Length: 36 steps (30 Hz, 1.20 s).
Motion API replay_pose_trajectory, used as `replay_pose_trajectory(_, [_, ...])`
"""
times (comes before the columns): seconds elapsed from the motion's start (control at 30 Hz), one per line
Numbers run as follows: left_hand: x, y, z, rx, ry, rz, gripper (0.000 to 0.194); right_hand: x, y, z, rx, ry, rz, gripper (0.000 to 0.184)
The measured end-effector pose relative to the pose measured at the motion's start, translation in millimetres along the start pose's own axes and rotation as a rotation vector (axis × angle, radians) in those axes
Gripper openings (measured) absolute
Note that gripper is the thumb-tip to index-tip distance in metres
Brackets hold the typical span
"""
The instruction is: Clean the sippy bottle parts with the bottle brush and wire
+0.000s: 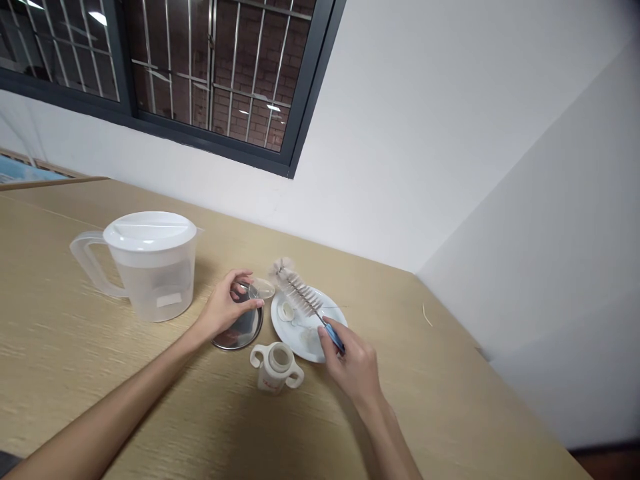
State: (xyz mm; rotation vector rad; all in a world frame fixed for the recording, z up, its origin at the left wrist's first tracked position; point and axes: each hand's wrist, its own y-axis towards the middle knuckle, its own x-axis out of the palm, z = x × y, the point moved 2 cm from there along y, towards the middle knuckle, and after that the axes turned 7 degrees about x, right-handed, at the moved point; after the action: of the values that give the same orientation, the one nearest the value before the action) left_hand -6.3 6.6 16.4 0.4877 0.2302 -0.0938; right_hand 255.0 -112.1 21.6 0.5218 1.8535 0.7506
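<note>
My right hand (353, 363) grips the blue handle of a bottle brush (303, 293), its white bristles pointing up and left above a white plate (337, 312). Pinched between the thumb and fingers of my left hand (225, 307) is a clear dome-shaped bottle cap (263, 289), over a round metal tray (245, 332). A whitish ring-shaped part (286, 311) lies on the plate, beside other small pieces I cannot make out. In front of the plate stands an open baby bottle (271, 381) with two curved handles and red lettering, upright and touched by neither hand.
A translucent plastic pitcher (155, 287) with a white lid stands at the left, its handle facing left. On the wooden table (200, 427), a thin pale strip (427, 315) lies to the right. Behind are a white wall (380, 167) and a barred window (215, 73).
</note>
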Motion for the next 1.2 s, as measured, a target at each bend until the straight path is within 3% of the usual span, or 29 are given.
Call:
replay_pose_trajectory(0.23, [-0.3,-0.4,5.8,0.006,-0.002,0.019,0.066,5.5,-0.9,2.7,0.024,-0.052,-0.061,0.030])
replay_pose_trajectory(0.47, [0.5,-0.5,2.6,-0.002,-0.028,0.045,0.064,1.5,-0.2,3.2,0.030,0.015,-0.006,0.028])
replay_pose_trajectory(0.7, [0.9,0.6,-1.5,0.034,-0.047,0.054,0.067,6.4,-3.3,3.6,-0.008,-0.024,-0.098,0.029])
replay_pose_trajectory(0.93, [4.4,-2.6,-2.3,0.022,-0.099,0.018,0.070,2.3,-0.6,3.3,0.005,-0.006,-0.041,0.029])
replay_pose_trajectory(1.1, [2.8,-2.9,-2.6,0.101,-0.111,0.023,0.071,2.1,-1.5,1.5,-0.042,0.011,-0.137,0.029])
replay_pose_trajectory(1.2, [-0.4,-3.2,-0.9,0.174,-0.009,0.026,0.072,1.9,-1.0,6.0,-0.015,-0.026,-0.145,0.030])
